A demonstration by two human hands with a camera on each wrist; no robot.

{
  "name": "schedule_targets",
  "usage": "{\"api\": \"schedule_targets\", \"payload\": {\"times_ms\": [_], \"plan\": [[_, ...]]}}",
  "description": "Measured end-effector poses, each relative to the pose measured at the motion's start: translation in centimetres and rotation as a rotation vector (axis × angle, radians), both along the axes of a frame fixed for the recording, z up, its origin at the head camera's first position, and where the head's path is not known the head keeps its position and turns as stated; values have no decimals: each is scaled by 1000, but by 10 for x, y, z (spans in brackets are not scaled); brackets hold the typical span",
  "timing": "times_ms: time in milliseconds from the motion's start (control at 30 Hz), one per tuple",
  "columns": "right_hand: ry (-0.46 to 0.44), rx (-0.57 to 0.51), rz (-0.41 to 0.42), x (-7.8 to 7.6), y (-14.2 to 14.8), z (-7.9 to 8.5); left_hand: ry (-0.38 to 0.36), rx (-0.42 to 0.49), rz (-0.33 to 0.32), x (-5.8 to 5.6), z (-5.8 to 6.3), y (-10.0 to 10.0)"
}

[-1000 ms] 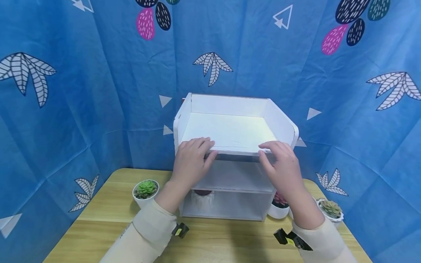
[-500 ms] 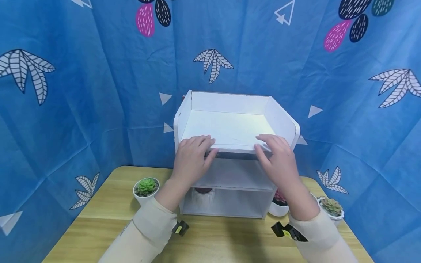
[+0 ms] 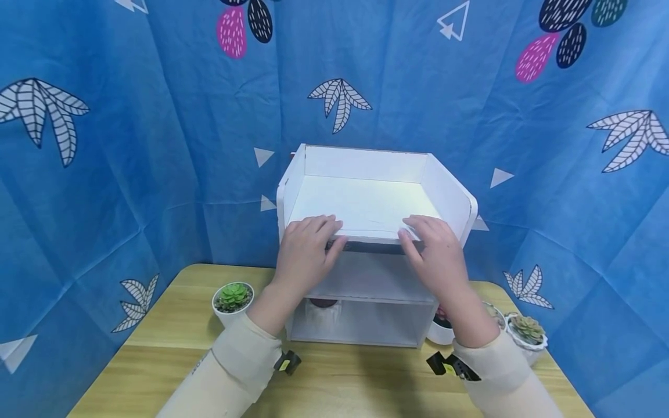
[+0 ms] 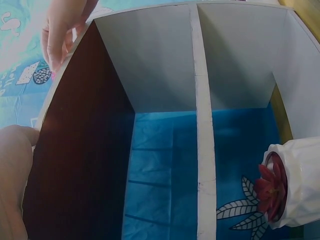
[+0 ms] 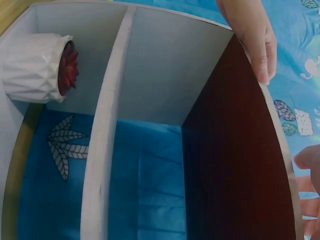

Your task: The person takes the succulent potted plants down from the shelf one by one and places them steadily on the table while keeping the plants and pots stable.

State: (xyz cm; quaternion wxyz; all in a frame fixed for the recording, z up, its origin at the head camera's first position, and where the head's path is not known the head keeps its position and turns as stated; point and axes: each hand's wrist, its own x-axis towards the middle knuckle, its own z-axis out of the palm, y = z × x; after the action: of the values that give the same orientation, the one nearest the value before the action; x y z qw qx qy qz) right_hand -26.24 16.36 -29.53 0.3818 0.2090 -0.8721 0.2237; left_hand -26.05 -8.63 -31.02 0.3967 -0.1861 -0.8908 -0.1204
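Observation:
A white two-tier shelf unit [image 3: 366, 200] with a raised rim on top stands on the table in the head view. My left hand [image 3: 308, 252] rests at the left of its top front edge, fingers over the top board and thumb at the front. Farther right along that edge is my right hand [image 3: 439, 249], fingers loosely bent over the board. In the right wrist view the fingers [image 5: 310, 185] of this hand lie just beyond the edge; contact is unclear. In the bottom compartment sits a white pot with a red succulent [image 4: 272, 190]. Neither hand lifts anything.
A green succulent in a white pot [image 3: 232, 299] stands left of the shelf. At the right are a partly hidden pot with a pink plant [image 3: 441, 331] and a pale succulent in a scalloped pot [image 3: 528, 334]. A blue patterned curtain [image 3: 209, 145] hangs behind the wooden table [image 3: 334, 383].
My right hand has slid left along the shelf's front edge, toward the left hand. The left hand and the shelf have kept their places; the head view has shifted slightly.

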Motion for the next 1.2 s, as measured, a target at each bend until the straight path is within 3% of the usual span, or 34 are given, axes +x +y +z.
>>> {"api": "schedule_targets", "payload": {"times_ms": [1200], "plan": [[-22,86,-20,1,4,-7,-10,10,11,3,0,0]]}}
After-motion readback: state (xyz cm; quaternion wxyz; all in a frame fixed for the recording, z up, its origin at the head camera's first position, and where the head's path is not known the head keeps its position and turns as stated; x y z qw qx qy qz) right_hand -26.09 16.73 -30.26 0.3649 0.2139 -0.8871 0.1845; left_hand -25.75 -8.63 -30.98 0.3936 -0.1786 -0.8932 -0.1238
